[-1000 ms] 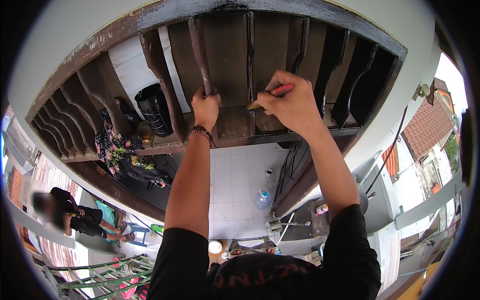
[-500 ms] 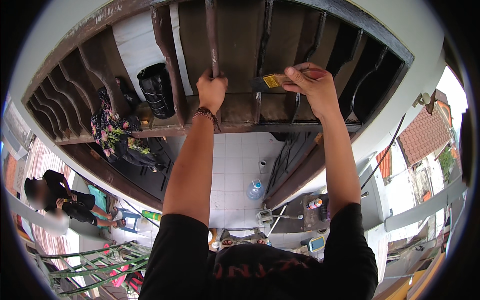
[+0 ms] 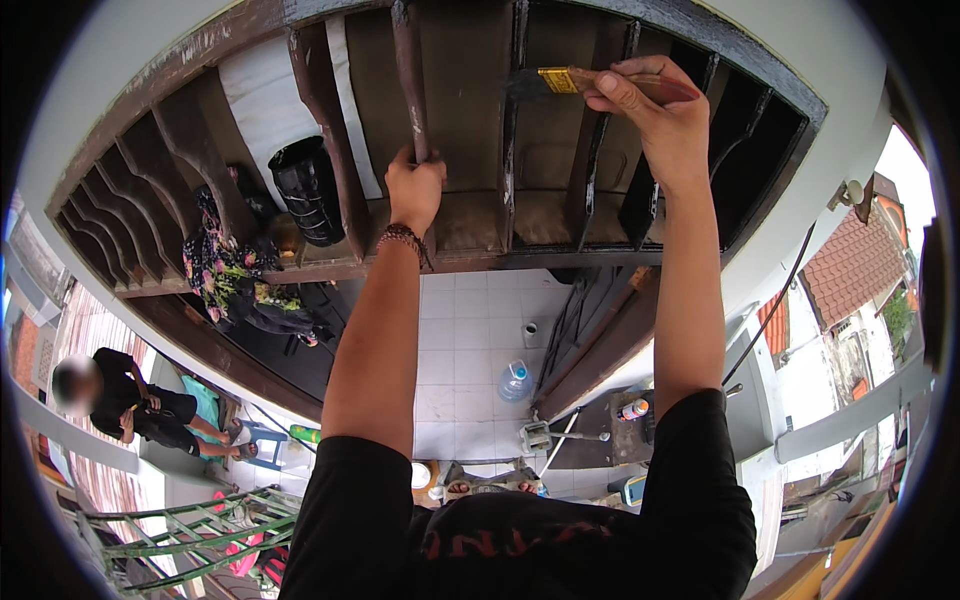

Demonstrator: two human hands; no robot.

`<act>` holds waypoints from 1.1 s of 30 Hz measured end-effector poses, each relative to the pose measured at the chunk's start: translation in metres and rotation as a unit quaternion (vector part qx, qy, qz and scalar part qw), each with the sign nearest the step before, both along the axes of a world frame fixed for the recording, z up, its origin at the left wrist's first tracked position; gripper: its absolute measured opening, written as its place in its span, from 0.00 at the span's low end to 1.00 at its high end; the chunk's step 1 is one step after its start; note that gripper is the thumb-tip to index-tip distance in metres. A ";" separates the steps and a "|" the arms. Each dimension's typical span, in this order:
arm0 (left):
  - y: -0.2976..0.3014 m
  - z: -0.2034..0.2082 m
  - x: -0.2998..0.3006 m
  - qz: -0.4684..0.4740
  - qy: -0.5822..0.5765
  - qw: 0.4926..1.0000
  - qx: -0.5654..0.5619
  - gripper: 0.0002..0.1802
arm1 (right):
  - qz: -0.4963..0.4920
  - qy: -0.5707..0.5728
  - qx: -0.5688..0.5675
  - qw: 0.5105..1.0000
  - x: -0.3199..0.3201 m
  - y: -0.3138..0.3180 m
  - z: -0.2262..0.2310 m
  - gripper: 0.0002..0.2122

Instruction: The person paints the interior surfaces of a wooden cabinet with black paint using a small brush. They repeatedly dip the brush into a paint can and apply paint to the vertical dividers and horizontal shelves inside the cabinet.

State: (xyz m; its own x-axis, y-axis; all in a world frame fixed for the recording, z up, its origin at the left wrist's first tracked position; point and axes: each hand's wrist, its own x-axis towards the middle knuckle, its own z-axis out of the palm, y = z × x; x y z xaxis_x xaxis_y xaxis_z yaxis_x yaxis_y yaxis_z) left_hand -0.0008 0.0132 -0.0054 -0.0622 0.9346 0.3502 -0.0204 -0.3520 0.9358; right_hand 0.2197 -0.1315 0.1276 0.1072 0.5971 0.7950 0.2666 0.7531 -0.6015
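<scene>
My left hand (image 3: 415, 188) is wrapped round the lower part of a brown wooden slat (image 3: 410, 80) in the curved frame above the doorway. In my right hand (image 3: 655, 115) is a paintbrush (image 3: 557, 80) with a yellow band and a wooden handle. Its dark bristles point left and meet the side of a black-painted slat (image 3: 510, 130). Slats on the right look black and glossy, while those on the left are brown. A black-smeared container (image 3: 305, 190) stands on the ledge to the left of my left hand. Beside it a flowered cloth (image 3: 215, 255) hangs over the frame.
Far below, a clear water bottle (image 3: 515, 380) stands on white tiles (image 3: 465, 345). A spray can (image 3: 633, 410) is at lower right. A person in black (image 3: 120, 400) sits at far left, near a blue stool (image 3: 265, 447). Green metal bars (image 3: 190, 525) fill the lower left.
My right hand has moved up and to the right, carrying the paintbrush higher along the black-painted slat. My left hand keeps its hold on the brown slat.
</scene>
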 end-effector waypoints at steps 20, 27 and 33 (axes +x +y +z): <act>0.005 -0.003 0.003 0.003 -0.005 1.000 0.006 0.16 | -0.033 -0.262 -0.017 0.964 0.000 0.003 0.046 0.09; 0.009 -0.006 0.001 -0.018 -0.036 0.999 0.005 0.16 | -0.028 -0.466 -0.049 0.883 -0.006 0.012 0.033 0.13; 0.006 -0.005 -0.003 -0.018 -0.058 0.998 0.000 0.14 | -0.028 -0.238 0.062 0.969 0.009 -0.018 0.033 0.12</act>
